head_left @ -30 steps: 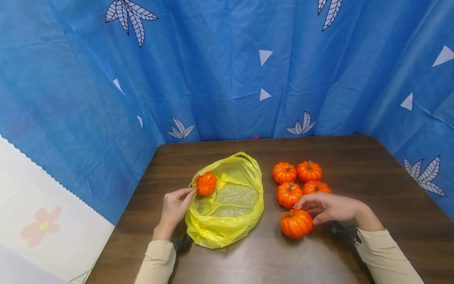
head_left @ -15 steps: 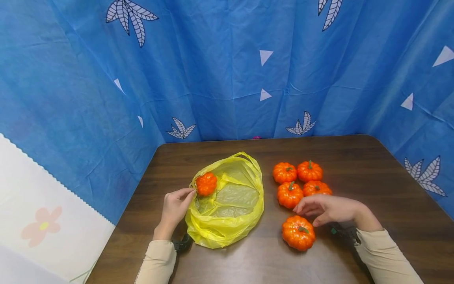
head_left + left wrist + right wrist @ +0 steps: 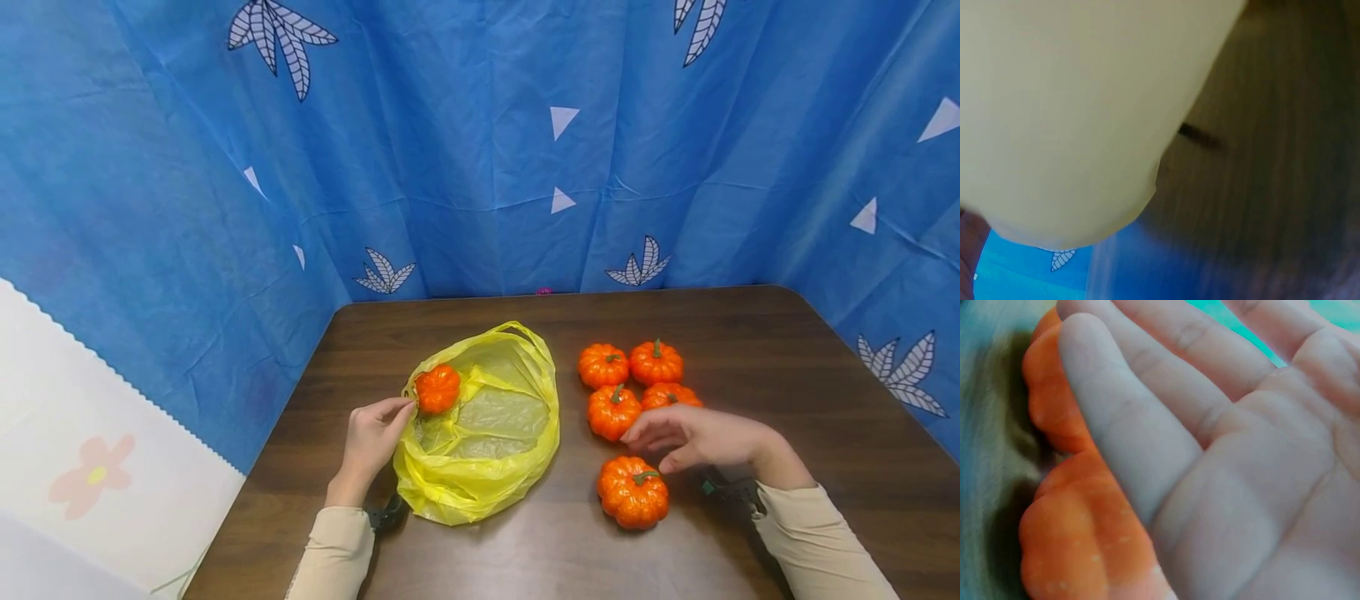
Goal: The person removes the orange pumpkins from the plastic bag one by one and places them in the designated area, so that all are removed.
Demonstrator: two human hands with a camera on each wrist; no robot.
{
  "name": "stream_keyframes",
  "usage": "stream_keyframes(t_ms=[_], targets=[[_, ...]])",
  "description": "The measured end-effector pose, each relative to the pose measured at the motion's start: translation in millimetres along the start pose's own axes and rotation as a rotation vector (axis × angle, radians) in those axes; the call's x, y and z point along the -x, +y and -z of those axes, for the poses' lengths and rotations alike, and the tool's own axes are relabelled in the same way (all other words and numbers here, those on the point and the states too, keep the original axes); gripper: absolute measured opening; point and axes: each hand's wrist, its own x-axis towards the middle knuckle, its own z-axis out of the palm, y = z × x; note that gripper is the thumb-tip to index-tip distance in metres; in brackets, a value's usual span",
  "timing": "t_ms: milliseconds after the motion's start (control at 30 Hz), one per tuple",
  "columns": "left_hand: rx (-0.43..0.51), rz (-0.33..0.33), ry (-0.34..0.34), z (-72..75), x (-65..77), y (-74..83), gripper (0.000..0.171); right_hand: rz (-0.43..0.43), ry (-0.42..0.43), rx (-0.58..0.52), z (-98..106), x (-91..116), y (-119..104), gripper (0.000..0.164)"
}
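A yellow plastic bag (image 3: pixel 472 492) lies with its mouth spread wide, one small orange pumpkin (image 3: pixel 437 390) inside at its left. My left hand (image 3: pixel 369 437) pinches the bag's left rim between thumb and fingers beside that pumpkin. On the right, my right hand (image 3: pixel 708 437) hovers with relaxed fingers just behind a nearer pumpkin (image 3: pixel 630 498), which sits on the table with its green stem up. In the right wrist view the fingers extend loosely past orange pumpkins (image 3: pixel 1072 531) and grip nothing. A sleeve (image 3: pixel 1079 112) blocks most of the left wrist view, hiding the left hand.
Several more pumpkins stand clustered beyond the right hand, including a left front one (image 3: pixel 609 415) and a back right one (image 3: pixel 656 363). The dark wooden table (image 3: pixel 525 558) is bordered behind by a blue patterned curtain (image 3: pixel 487 150). A white flowered cloth (image 3: pixel 82 400) hangs left.
The nearest pumpkin has dropped from the right hand's fingertips, tipping so its stem swung from upper left to the right, and settled slightly nearer. Both hands have stayed nearly in place.
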Motion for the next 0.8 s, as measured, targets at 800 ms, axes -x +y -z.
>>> stream_keyframes(t_ms=[800], targets=[[0.004,0.024,-0.001,0.5,0.4,1.7,0.007,-0.082,0.19,0.161,9.7,-63.5,-64.8,0.041]])
